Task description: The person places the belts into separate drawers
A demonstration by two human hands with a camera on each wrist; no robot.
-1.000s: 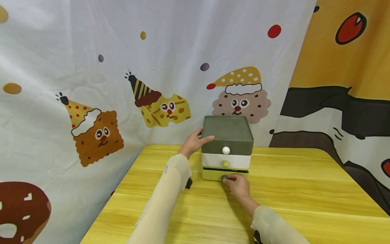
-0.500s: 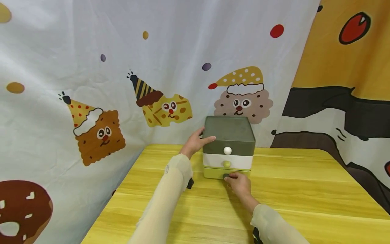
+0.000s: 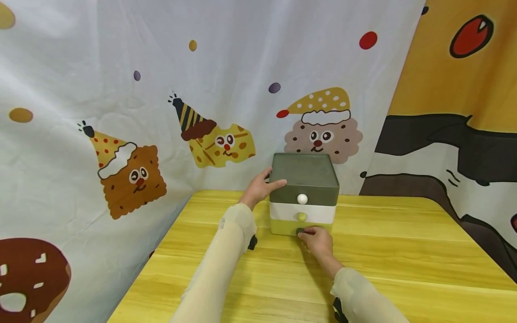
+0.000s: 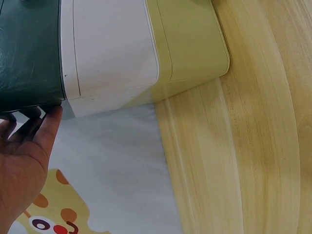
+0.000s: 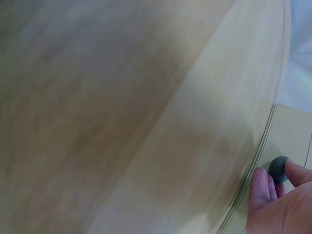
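Observation:
A small three-tier drawer box stands on the table, dark green on top, white in the middle and yellow-green at the bottom. My left hand rests against the left side of its top tier, fingers extended, thumb near the front corner. In the left wrist view, the fingertips touch the dark green side. My right hand pinches the dark round knob of the bottom drawer between thumb and fingers. All three drawers sit flush in the box.
The box stands near the back of a wood-grain table. Behind the table hangs a white curtain printed with cartoon biscuits and cheese. An orange and black patterned curtain hangs at the right.
The bottom drawer has slid in, and the dark gap above it has closed. My right hand moved slightly forward with the knob. My left hand has stayed on the box.

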